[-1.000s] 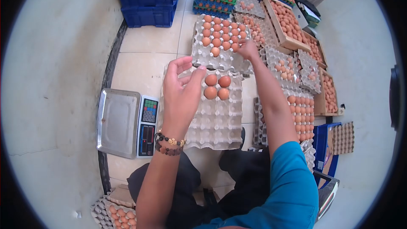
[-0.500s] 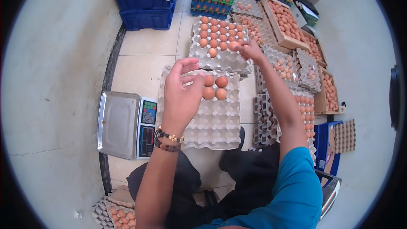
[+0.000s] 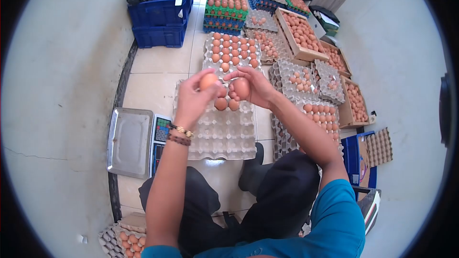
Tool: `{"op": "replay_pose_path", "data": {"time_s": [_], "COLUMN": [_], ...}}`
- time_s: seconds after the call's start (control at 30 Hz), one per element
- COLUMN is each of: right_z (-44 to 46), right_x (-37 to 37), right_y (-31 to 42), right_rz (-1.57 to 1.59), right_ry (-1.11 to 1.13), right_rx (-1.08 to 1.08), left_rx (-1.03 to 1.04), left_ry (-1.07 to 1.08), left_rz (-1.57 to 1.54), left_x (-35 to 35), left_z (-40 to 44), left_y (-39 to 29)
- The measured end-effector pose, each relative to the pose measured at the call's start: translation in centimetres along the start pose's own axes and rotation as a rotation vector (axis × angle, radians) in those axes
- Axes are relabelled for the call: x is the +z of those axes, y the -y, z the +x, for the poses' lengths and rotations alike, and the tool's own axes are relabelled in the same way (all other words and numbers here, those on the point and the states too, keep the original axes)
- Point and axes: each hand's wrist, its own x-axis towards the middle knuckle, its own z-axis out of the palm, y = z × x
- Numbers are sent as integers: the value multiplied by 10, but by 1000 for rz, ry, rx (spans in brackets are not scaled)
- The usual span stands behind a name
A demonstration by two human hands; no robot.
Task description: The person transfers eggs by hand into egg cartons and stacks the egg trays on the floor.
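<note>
My left hand (image 3: 192,96) pinches a brown egg (image 3: 208,81) between thumb and fingers. Close beside it, my right hand (image 3: 253,87) has its fingers curled under another brown egg (image 3: 241,88). Both eggs are held above the far end of a grey pulp egg tray (image 3: 222,138). A few brown eggs (image 3: 220,104) sit in that tray's far cups, partly hidden by my hands. Just beyond is a second pulp tray (image 3: 209,64) with rows of brown eggs (image 3: 225,48) in it.
A digital scale with a metal pan (image 3: 130,141) stands at left. Blue crates (image 3: 160,36) are stacked at far left. Green and blue egg trays (image 3: 224,16) stand behind. Wooden crates of eggs (image 3: 302,31) and more pulp trays (image 3: 287,74) line the right side.
My right hand has come back from the farther tray to above the nearer one, holding an egg. My left hand now has an egg too. The whole view has shifted slightly.
</note>
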Motion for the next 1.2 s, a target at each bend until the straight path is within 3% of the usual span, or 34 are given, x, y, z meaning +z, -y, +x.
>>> {"op": "replay_pose_path", "data": {"time_s": [0.07, 0.17, 0.2, 0.3, 0.33, 0.47, 0.57, 0.67, 0.77, 0.8, 0.9, 0.97, 1.07, 1.17, 1.2], "right_z": [1, 0, 2, 2, -8, -16, -12, -12, -17, -21, -24, -33, -23, -10, -6], "right_x": [-13, -11, -22, -44, -35, -43, -52, -50, -11, 1, 27, 35, 27, 5, -4], "right_y": [-16, -41, -51, -88, -85, -101, -104, -95, -52, -40, -36, -30, -47, -76, -93], "right_rz": [141, 107, 3, -963, -1012, -1413, -1527, -1423, -871, -707, -727, -873, -923, -975, -962], "right_ry": [64, -102, -99, -208, -238, -139, -22, -148, -333, -239, -151, -117, -183, -196, -179], "right_rx": [10, -25, -15, -425, -321, -379, -542, -619, -458, -505, -771, -734, -675, -542, -473], "left_rx": [-4, -67, -94, -148, -153, -124, -124, -147, -196, -210, -238, -244, -371, -50, -15], "left_ry": [-80, -104, -88, -67, -64, -25, 74, 110, 159, 155, 123, 45, 136, -236, -334], "left_rz": [-184, -364, -381, -392, -394, -455, -538, -534, -467, -463, -431, -389, -149, 699, 728], "left_x": [-11, -19, -19, -16, -15, -6, -2, 1, 2, 3, 14, 20, 12, -15, -24], "left_z": [2, 1, -1, -4, -3, -2, -1, -3, -2, -2, -4, -8, -11, 4, 6], "left_y": [1, 0, -4, -5, -2, -3, -4, -2, 4, 6, 10, 12, 8, 22, 17]}}
